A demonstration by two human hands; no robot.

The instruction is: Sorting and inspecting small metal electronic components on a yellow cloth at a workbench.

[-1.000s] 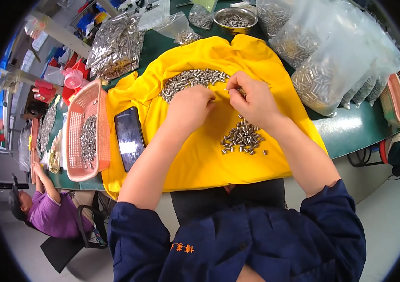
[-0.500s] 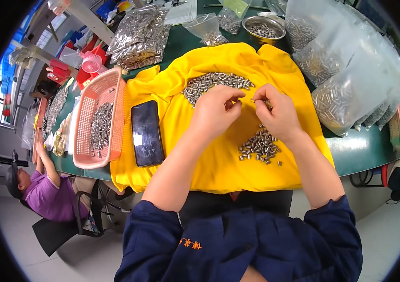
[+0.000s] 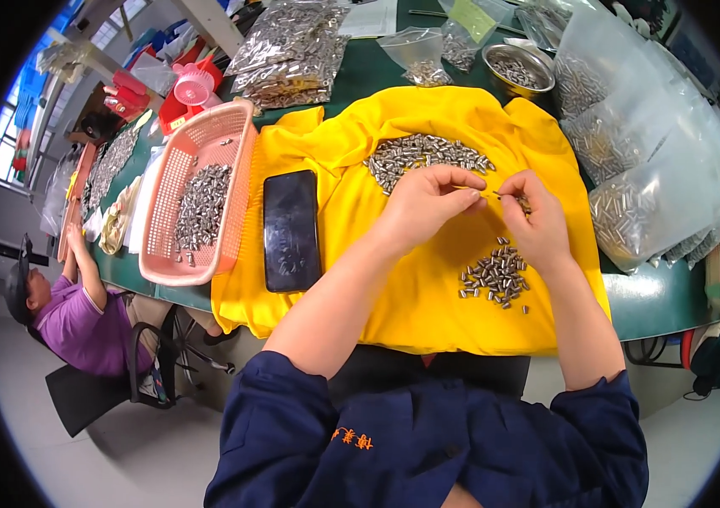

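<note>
My left hand (image 3: 434, 203) hovers over the yellow cloth (image 3: 385, 313), thumb and fingertips pressed together; whatever is between them is too small to name. Close by on its right, my right hand (image 3: 536, 222) is closed, with a small metal piece at its fingertips and more small metal pieces partly showing inside the curled fingers. Just beyond my hands lies a larger pile of small silvery metal cylinders (image 3: 419, 155). On the near side, below my right hand, a smaller heap of the same cylinders (image 3: 495, 278) is spread on the cloth.
Left of my arms are a black phone (image 3: 290, 230) and a pink basket (image 3: 239, 222) of metal parts. Bags of parts (image 3: 631, 212) crowd the right side. A metal bowl (image 3: 543, 83) and bagged parts (image 3: 288, 59) stand at the back. A person in purple (image 3: 80, 330) sits at left.
The whole scene has shifted rightward in the view. My left fingers have straightened somewhat from a tighter curl, and both hands remain close together over the cloth.
</note>
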